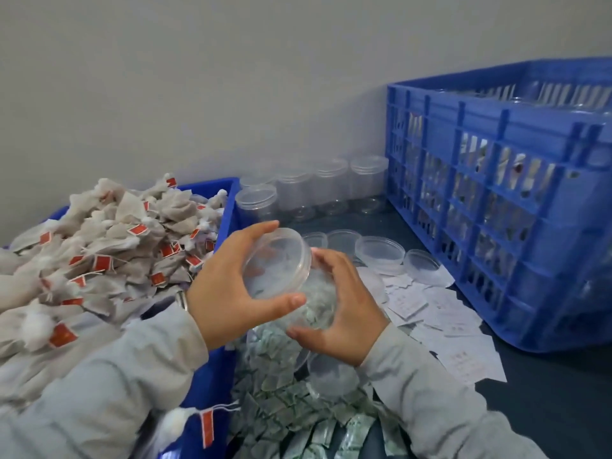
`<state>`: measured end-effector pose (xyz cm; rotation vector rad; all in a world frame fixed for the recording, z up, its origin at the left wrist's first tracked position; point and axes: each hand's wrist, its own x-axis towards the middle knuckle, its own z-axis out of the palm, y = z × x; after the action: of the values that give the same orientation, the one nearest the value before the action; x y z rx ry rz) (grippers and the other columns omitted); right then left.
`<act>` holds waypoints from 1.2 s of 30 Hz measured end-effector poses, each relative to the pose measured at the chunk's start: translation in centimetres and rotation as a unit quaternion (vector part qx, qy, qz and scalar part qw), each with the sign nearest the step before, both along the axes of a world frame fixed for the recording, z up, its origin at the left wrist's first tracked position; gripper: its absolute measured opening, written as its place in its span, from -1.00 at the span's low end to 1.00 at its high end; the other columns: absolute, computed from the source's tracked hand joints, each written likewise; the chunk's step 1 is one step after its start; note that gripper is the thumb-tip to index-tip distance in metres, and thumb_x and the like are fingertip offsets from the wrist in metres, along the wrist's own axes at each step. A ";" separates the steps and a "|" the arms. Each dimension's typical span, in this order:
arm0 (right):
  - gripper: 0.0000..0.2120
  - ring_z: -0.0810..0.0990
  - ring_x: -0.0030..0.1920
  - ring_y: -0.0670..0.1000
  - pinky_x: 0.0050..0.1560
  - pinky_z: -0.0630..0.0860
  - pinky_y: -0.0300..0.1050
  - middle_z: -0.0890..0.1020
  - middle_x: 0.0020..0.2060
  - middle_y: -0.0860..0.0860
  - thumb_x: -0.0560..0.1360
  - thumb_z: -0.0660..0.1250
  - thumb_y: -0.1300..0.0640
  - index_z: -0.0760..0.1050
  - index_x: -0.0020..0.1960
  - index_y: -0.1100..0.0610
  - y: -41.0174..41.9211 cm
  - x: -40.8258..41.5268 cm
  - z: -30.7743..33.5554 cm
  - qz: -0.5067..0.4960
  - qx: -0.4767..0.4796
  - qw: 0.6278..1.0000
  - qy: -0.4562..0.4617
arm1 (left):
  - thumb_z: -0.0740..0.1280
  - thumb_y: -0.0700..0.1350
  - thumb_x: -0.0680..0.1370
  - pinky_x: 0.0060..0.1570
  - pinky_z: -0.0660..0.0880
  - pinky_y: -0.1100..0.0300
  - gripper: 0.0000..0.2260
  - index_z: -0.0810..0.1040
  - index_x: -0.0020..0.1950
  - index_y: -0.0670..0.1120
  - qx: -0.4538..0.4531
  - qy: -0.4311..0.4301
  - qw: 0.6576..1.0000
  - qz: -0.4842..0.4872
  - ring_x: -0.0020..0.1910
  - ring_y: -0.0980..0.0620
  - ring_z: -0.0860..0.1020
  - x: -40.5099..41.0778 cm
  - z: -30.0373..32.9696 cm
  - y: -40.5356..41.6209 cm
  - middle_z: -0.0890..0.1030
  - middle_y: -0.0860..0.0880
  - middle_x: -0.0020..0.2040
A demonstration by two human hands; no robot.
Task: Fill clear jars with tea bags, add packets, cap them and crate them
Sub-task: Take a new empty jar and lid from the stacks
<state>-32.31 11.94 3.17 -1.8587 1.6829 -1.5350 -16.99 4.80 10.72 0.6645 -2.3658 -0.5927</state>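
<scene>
Head view: my left hand [231,286] grips the round clear plastic lid [276,263] tilted over the clear plastic jar [314,303] my right hand [344,313] clasps, between the heaped tea-bag bin [228,207] and blue slatted crate [496,200].

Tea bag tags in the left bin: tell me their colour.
Red, on the tea bag tags heaped in the blue bin; the head view shows them plainly.
</scene>
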 end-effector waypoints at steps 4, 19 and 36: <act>0.03 0.37 0.33 -0.11 0.35 0.32 -0.13 0.39 0.33 -0.07 0.18 0.63 0.10 0.11 0.48 0.07 -0.6 -0.3 -0.7 0.051 0.068 0.996 -0.033 | 0.39 0.30 0.13 0.07 0.28 0.59 -0.19 0.23 0.33 0.19 0.003 -0.001 1.000 -0.009 0.20 0.37 0.39 -0.2 -0.1 0.0 0.45 0.20 0.21; -0.32 0.31 0.36 0.11 0.30 0.20 0.22 0.46 0.31 0.12 0.31 0.38 -0.01 0.24 0.37 0.09 -1.4 -1.0 -2.1 -0.276 -0.190 0.919 0.209 | 0.22 0.52 0.03 -0.11 0.41 0.31 -0.05 0.23 0.33 0.10 0.125 -0.080 0.980 0.131 0.05 0.15 0.51 -1.1 -1.0 -0.3 0.49 0.16 0.10; 0.01 0.27 0.36 0.10 0.41 0.16 0.08 0.35 0.36 0.17 0.15 0.64 0.11 0.19 0.46 0.18 -1.9 -3.1 -2.2 -0.345 -0.080 0.932 -0.081 | 0.45 0.37 0.08 -0.21 0.43 0.30 -0.08 0.21 0.35 0.14 0.068 -0.129 0.981 0.124 -0.28 0.21 0.51 -0.8 -1.8 -1.4 0.41 0.10 -0.01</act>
<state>-35.43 10.07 0.96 -1.1858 2.3260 -2.0515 -17.76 3.44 8.89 1.1407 -2.4370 -0.5912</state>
